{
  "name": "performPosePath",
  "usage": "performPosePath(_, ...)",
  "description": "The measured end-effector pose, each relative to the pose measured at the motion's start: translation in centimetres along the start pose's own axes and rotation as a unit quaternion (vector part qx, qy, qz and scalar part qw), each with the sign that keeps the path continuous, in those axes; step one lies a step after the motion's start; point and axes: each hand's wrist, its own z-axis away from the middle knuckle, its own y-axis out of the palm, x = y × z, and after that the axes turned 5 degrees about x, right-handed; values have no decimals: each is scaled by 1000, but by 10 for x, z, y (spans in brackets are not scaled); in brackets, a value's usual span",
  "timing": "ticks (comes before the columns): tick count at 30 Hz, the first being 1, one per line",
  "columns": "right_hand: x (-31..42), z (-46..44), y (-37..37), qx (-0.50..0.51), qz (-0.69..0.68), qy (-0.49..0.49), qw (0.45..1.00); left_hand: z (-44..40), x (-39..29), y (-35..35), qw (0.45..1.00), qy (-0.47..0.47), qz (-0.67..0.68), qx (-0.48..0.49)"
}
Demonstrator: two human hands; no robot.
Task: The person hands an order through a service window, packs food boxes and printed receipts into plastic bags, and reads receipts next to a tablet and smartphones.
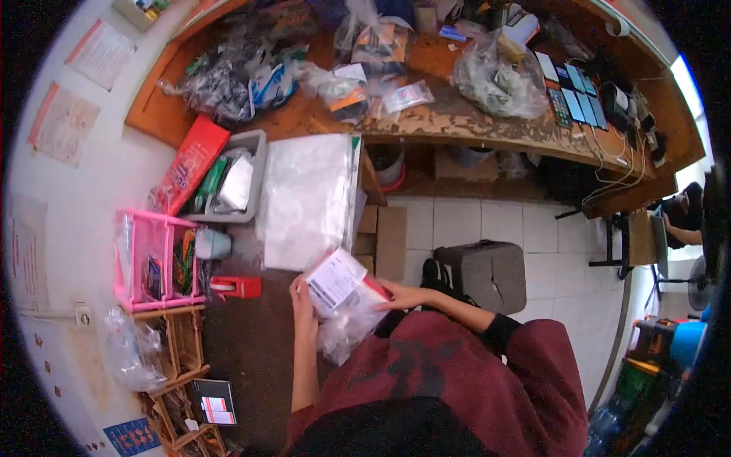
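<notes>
Close to my body is a small package [335, 286] with a white barcode label on top and a red side. My left hand [304, 300] is closed on its left edge, fingers along the side. My right hand [401, 295] grips the package's right side near the red part. Crumpled clear plastic [346, 332] hangs below the package. Just beyond it lies a stack of clear plastic bags [308, 194]. To the left sits a red tape dispenser [237, 286].
A pink basket [156, 303] and a grey bin [257, 164] stand at the left. Bagged goods [499, 80] and several phones [585, 105] lie on the wooden desk [449, 122]. A grey stool [487, 266] is on the floor. Another person's arm [684, 234] shows far right.
</notes>
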Motion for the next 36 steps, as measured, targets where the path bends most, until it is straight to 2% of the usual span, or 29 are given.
performPosePath(1, -8, 2, -17, -72, 48, -21, 996, -16, -9, 18, 998, -30, 24, 50)
performPosePath(2, 5, 7, -39, -77, -12, 15, 997, -30, -18, 33, 998, -30, 15, 52)
performPosePath(4, 21, 18, -75, -153, -18, 31, 988, -55, -31, 63, 984, -87, 100, 119)
performPosePath(5, 34, 23, -92, -145, -16, 28, 989, -67, -33, 77, 985, -81, 101, 113)
performPosePath(7, 66, 23, -123, -156, 46, 41, 986, -93, -34, 100, 967, -65, -173, 173)
performPosePath(8, 80, 18, -136, -147, 44, 35, 988, -104, -34, 108, 927, -64, -311, 199)
performPosePath(9, 94, 14, -149, -165, 89, -5, 982, -116, -34, 120, 926, -63, -316, 195)
performPosePath(11, 100, 6, -178, -210, 147, -63, 964, -154, -38, 149, 984, -90, -38, 151)
performPosePath(12, 103, 3, -191, -218, 147, -67, 963, -179, -45, 157, 983, -88, -44, 157)
performPosePath(14, 107, -1, -217, -206, -57, -63, 975, -234, -64, 157, 985, -29, 6, 169)
performPosePath(16, 92, 2, -247, -208, -37, -45, 976, -306, -88, 135, 982, 33, -164, 84)
performPosePath(17, 79, 6, -264, -201, 45, 32, 978, -342, -109, 125, 970, 52, -236, 40)
performPosePath(18, 63, 13, -283, -196, 127, 110, 966, -380, -125, 115, 953, 53, -299, 10)
performPosePath(20, -4, 34, -299, -261, 275, 147, 914, -442, -148, 89, 913, 4, -409, -3)
performPosePath(21, -18, 51, -305, -294, 270, 160, 903, -469, -156, 84, 891, -30, -453, 12)
performPosePath(23, -37, 82, -312, -283, 369, 336, 819, -517, -165, 83, 848, -97, -518, 55)
performPosePath(25, -55, 112, -321, -330, 325, 375, 803, -556, -171, 93, 798, -132, -584, 66)
performPosePath(27, -56, 142, -325, -355, 296, 401, 791, -584, -178, 101, 740, -117, -662, 37)
performPosePath(29, -55, 163, -332, -358, 189, 462, 789, -602, -193, 116, 660, -80, -747, -20)
performPosePath(30, -51, 175, -336, -368, 182, 469, 782, -605, -204, 125, 611, -59, -788, -54)
performPosePath(32, -43, 199, -345, -405, 121, 395, 816, -608, -229, 148, 520, -25, -847, -110)
performPosePath(33, -43, 215, -354, -410, 119, 396, 813, -604, -242, 165, 480, -2, -868, -127)
performPosePath(35, -46, 256, -378, -406, 90, 319, 852, -599, -266, 201, 430, 46, -894, -119)
performPosePath(36, -47, 280, -397, -408, 90, 320, 850, -593, -276, 230, 428, 79, -895, -96)
